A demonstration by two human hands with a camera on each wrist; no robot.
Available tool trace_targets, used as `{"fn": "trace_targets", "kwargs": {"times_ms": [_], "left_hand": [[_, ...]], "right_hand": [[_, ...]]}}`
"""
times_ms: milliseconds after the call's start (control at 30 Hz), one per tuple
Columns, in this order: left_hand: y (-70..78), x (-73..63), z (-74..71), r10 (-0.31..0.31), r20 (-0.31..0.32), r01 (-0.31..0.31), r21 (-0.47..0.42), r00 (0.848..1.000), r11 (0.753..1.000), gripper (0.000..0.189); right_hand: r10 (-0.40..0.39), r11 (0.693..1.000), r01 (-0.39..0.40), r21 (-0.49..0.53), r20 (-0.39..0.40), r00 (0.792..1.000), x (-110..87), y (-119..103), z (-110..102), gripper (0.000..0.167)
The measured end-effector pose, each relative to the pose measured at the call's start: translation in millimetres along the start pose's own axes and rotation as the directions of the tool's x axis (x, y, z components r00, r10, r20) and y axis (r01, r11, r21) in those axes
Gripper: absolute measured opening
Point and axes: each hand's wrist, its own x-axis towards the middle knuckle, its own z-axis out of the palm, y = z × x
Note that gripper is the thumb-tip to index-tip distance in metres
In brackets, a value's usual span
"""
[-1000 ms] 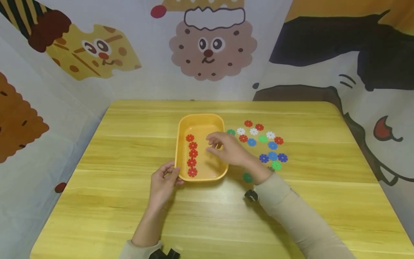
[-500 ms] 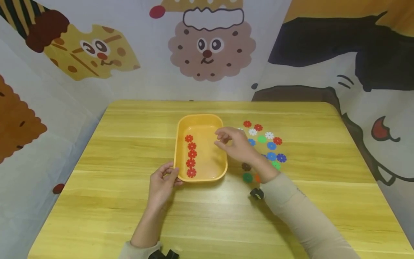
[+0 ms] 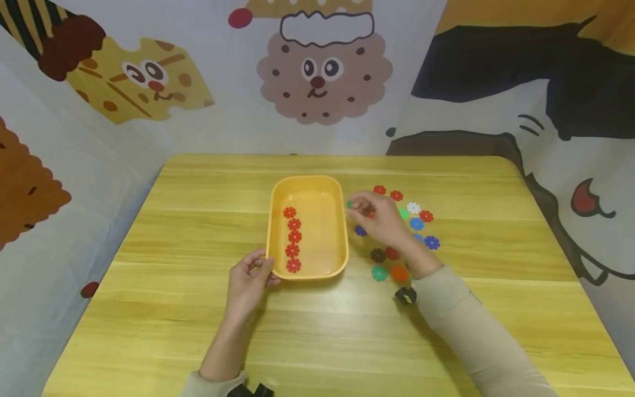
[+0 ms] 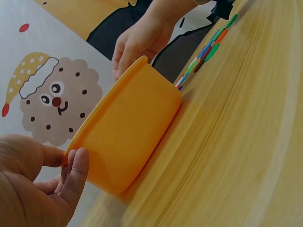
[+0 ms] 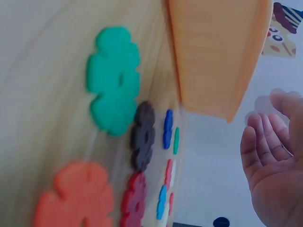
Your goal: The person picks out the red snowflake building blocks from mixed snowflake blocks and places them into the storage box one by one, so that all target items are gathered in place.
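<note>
An orange-yellow plastic tray [image 3: 321, 237] stands on the table, with several red snowflake discs [image 3: 295, 236] in a column along its left side. My left hand [image 3: 250, 281] pinches the tray's rim at the near left corner; the left wrist view shows the thumb and fingers on that rim [image 4: 71, 146]. Just right of the tray, my right hand [image 3: 382, 220] hovers over loose snowflake discs, fingers loosely bent. Nothing shows between its fingers in the right wrist view, where the hand [image 5: 274, 161] is above the table. The hand and wrist hide some discs in the head view.
Loose discs lie right of the tray, among them a green one [image 3: 379, 273], an orange one [image 3: 399, 274], a dark brown one [image 3: 378, 255], a blue one [image 3: 416, 224] and a white one [image 3: 413, 208]. A cartoon-printed cloth [image 3: 223, 138] hangs behind the wooden table [image 3: 173, 309].
My right hand has moved right, from above the tray's inside to over the loose discs. The left hand keeps its grip on the tray, and the red column stays as it was.
</note>
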Motion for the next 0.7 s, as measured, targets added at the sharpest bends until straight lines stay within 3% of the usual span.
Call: {"fn": "trace_targets", "kwargs": {"times_ms": [333, 700], "left_hand": [[-0.8, 0.4, -0.8, 0.008, 0.008, -0.008, -0.001, 1.000, 1.000, 0.033], [-0.8, 0.8, -1.2, 0.006, 0.005, -0.006, 0.002, 1.000, 1.000, 0.033]], "right_hand": [[0.121, 0.991, -0.120, -0.060, 0.004, 0.993, -2.3, 13, -7, 0.034], [0.175, 0.973, -0.172, -0.154, 0.003, 0.985, -4.1, 25, -12, 0.032]]}}
